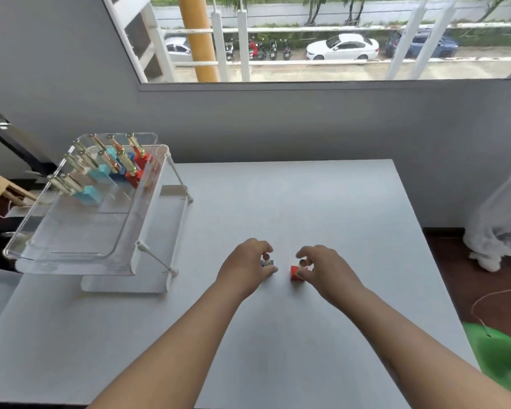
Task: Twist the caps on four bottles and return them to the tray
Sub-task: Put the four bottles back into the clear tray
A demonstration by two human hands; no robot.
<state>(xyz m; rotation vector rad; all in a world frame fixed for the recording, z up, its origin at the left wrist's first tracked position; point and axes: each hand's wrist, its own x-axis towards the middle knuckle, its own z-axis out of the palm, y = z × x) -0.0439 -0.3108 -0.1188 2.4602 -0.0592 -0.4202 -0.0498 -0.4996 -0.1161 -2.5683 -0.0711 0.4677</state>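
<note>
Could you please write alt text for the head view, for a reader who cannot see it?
A person's left hand holds a blue bottle and the right hand a red bottle, both upright on a grey table. A clear tray at left contains more gold-capped bottles.

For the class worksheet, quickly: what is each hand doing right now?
Left hand: closed, holding the blue bottle.
Right hand: closed, holding the red bottle.
</note>
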